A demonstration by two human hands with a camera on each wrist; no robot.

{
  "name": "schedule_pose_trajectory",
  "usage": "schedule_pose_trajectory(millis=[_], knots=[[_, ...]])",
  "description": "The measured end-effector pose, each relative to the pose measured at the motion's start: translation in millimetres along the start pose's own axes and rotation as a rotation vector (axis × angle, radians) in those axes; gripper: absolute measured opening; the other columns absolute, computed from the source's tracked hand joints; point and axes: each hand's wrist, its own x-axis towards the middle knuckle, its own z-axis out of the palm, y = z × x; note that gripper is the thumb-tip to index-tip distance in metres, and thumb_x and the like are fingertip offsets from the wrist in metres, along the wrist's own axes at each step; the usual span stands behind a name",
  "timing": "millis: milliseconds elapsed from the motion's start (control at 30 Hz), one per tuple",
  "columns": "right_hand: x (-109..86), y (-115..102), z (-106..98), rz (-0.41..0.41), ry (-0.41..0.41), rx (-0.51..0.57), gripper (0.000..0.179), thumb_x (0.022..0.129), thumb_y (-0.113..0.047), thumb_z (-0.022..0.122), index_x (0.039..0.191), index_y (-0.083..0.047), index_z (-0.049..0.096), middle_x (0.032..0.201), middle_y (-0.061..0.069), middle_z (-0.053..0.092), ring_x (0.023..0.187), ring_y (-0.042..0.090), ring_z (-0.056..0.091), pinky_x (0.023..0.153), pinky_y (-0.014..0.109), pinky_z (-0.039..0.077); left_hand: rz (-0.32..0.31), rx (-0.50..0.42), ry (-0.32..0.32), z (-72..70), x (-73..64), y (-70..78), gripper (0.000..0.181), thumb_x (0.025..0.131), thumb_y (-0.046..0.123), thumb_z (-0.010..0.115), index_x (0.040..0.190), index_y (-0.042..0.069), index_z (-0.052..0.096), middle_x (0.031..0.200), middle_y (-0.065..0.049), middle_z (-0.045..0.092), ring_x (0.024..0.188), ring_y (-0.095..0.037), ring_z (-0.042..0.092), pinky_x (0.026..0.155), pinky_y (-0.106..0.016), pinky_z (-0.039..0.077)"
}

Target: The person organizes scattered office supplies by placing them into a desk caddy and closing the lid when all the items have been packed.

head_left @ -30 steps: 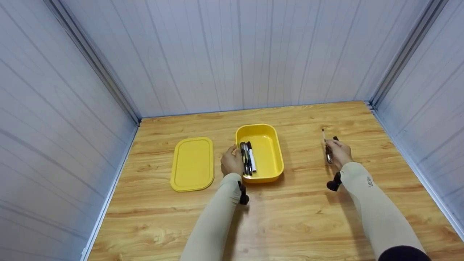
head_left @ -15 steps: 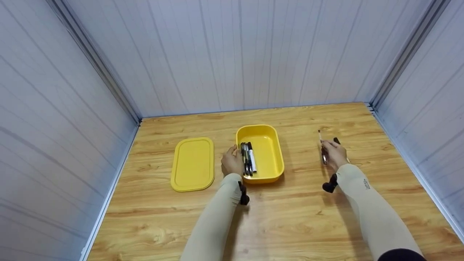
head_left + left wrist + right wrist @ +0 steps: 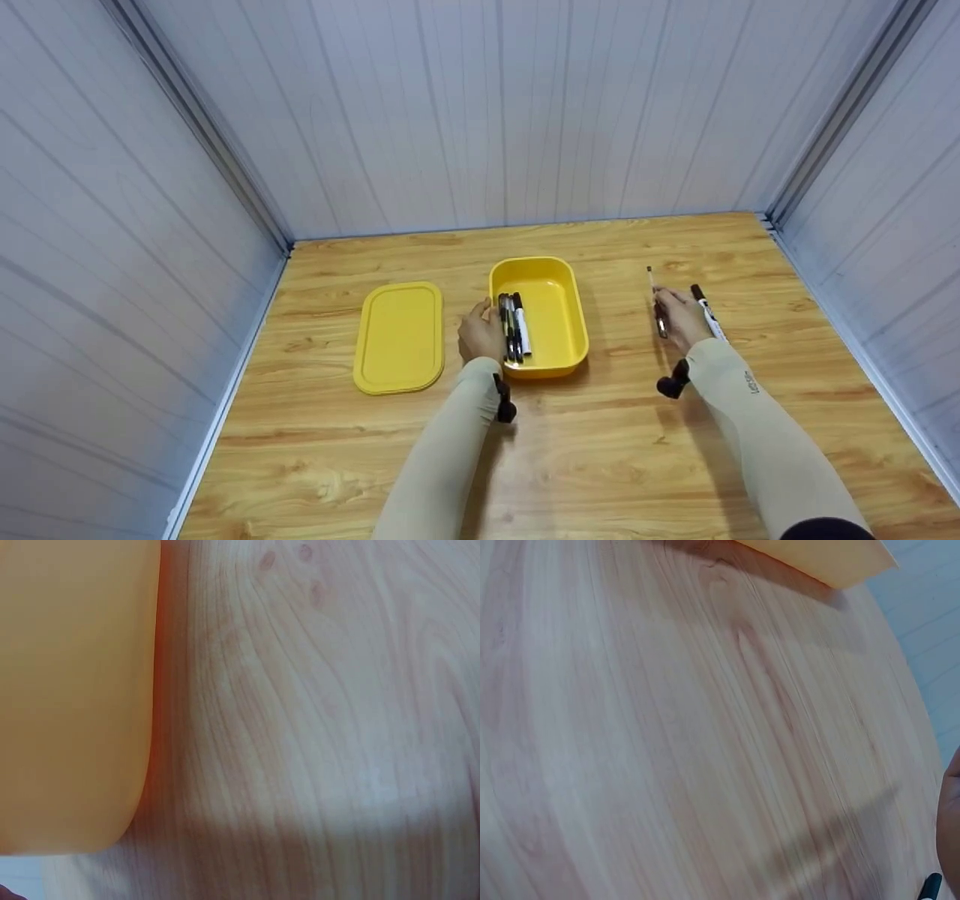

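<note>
At the yellow box (image 3: 551,322) in the head view, my left hand (image 3: 480,334) grips the left wall near its rim. Inside the box, along that wall, lie several dark pens (image 3: 510,330) and a white marker (image 3: 523,326) with a black cap. Off to the right, my right hand (image 3: 681,319) pinches a slim pen (image 3: 661,319) with a clear barrel and dark ends. Just right of that hand a second white marker (image 3: 711,315) with a black cap lies on the table. The box wall (image 3: 71,697) fills the left wrist view's left side.
A flat yellow lid (image 3: 399,337) lies left of the box on the wooden table (image 3: 585,457). Pale panel walls (image 3: 450,112) stand at the back and both sides. The right wrist view shows the box's corner (image 3: 832,559) at its top.
My right hand has moved left with the pen, uncovering the marker on the table beside it. My left hand and the box have stayed in place.
</note>
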Motion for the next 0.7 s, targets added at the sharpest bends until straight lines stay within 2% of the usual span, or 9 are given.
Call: schedule_pose_trajectory(millis=[200, 433, 700], knots=[[0.3, 2.6, 4.0, -0.034, -0.012, 0.018, 0.051, 0.103, -0.014, 0.047, 0.15, 0.0, 0.035, 0.085, -0.01, 0.064, 0.074, 0.003, 0.057, 0.066, 0.017, 0.049, 0.006, 0.002, 0.004, -0.7, -0.3, 0.0, 0.03, 0.097, 0.028, 0.061, 0.125, 0.023, 0.069, 0.078, -0.001, 0.067, 0.065, -0.017, 0.059, 0.063, -0.039, 0.047], [8.0, 5.0, 10.4, -0.022, 0.01, 0.09, 0.052, 0.102, -0.013, 0.051, 0.151, -0.004, 0.037, 0.079, -0.009, 0.067, 0.062, 0.003, 0.058, 0.053, 0.016, 0.047, -0.003, 0.0, -0.007, -2.2, 0.1, 1.0, 0.031, 0.097, 0.029, 0.06, 0.126, 0.025, 0.069, 0.078, -0.001, 0.066, 0.065, -0.017, 0.059, 0.063, -0.038, 0.046], [12.3, 7.5, 19.1, -0.009, 0.008, 0.142, 0.052, 0.102, -0.011, 0.05, 0.151, -0.004, 0.035, 0.082, -0.011, 0.068, 0.067, 0.003, 0.059, 0.063, 0.016, 0.051, -0.026, 0.003, -0.014, -1.4, 0.3, 0.2, 0.03, 0.097, 0.029, 0.06, 0.126, 0.026, 0.069, 0.071, 0.001, 0.064, 0.061, -0.016, 0.058, 0.06, -0.037, 0.045]])
